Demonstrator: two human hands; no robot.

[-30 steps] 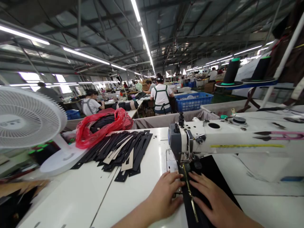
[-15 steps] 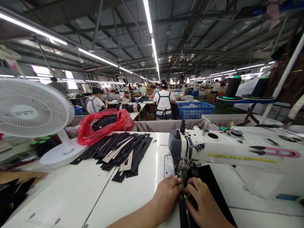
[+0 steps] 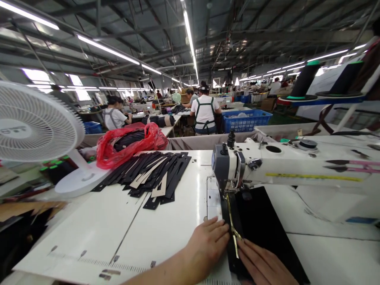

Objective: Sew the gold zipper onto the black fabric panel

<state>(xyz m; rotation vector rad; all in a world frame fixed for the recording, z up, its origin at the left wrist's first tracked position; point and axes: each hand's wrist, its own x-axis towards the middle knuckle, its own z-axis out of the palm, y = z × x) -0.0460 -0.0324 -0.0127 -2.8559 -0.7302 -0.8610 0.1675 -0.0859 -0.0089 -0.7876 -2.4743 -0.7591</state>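
Note:
A black fabric piece lies under the needle area of a white sewing machine. Along its left part runs a gold zipper, its teeth spread apart near the hands. My left hand rests flat at the fabric's left edge, fingers extended and holding nothing. To the right of the zipper, my right hand has its fingers pressed together at the gold teeth and slider; the fingertips touch there, and the thumb is hidden.
Black and beige strips are piled on the white table beside a red plastic bag. A white fan stands left. Thread cones stand right. Co-workers sit beyond.
Both hands have moved down along the zipper, away from the needle, and more of the gold teeth shows. My left fingers have flattened. The view has tilted downward.

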